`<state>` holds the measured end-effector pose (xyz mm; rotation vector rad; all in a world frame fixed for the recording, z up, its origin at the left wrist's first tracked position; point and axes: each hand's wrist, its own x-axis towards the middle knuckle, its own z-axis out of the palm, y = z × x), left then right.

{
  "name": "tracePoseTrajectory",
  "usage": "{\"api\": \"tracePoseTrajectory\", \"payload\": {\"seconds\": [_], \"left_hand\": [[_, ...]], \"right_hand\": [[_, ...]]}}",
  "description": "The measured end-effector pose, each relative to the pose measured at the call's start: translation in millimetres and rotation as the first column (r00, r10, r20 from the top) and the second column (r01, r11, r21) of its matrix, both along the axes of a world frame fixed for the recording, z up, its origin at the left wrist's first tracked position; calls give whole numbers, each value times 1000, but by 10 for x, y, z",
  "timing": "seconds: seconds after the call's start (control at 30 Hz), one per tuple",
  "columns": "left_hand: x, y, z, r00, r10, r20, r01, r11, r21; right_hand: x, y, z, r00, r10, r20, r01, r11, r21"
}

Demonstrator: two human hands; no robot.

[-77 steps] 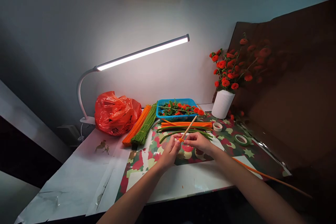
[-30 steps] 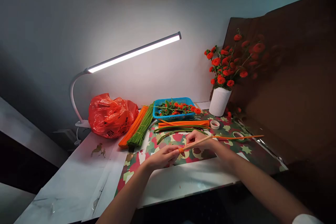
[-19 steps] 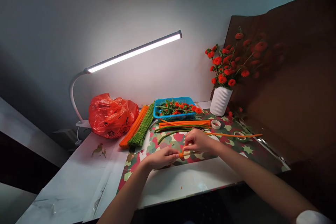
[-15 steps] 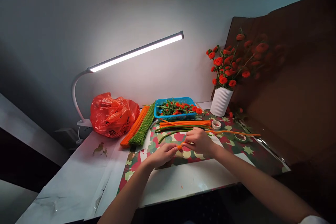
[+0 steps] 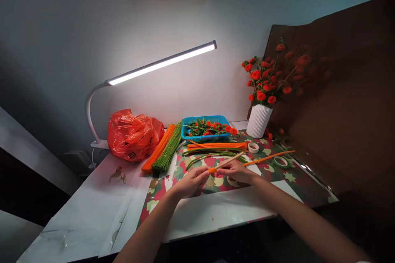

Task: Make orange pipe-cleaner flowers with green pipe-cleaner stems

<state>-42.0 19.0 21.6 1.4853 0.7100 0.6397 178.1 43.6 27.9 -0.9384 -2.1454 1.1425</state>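
My left hand [image 5: 194, 179] is closed, its fingertips pinching a small orange pipe cleaner coil [image 5: 212, 171] wound round the end of a thin wooden stick [image 5: 231, 159]. The stick slants up to the right, over my right hand [image 5: 237, 171]. That hand is closed too, its fingers on an orange pipe cleaner [image 5: 268, 158] whose long free end sticks out to the right. Its fingertips are partly hidden behind the stick and coil. Just beyond the hands lie loose green pipe cleaners [image 5: 202, 156] and a bundle of orange ones [image 5: 225, 146].
A blue basket [image 5: 185, 134] holds orange flowers with green stems. Rolls of tape [image 5: 253, 147] lie to the right, near a white vase [image 5: 259, 121] of orange flowers. At left are a red plastic bag [image 5: 134, 135], green pipe cleaner bundles [image 5: 166, 152] and a lit lamp [image 5: 163, 62].
My right hand has dropped lower and turned, and the wooden stick now shows, pointing up to the right. The pipe cleaner's free end has swung upward and shifted left.
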Motion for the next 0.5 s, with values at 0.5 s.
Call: {"api": "tracePoseTrajectory", "payload": {"seconds": [0.5], "left_hand": [[0,-20,-4,927,4,-376,73,979,191]], "right_hand": [[-22,-46,154,929,-188,318,-55,780,624]]}}
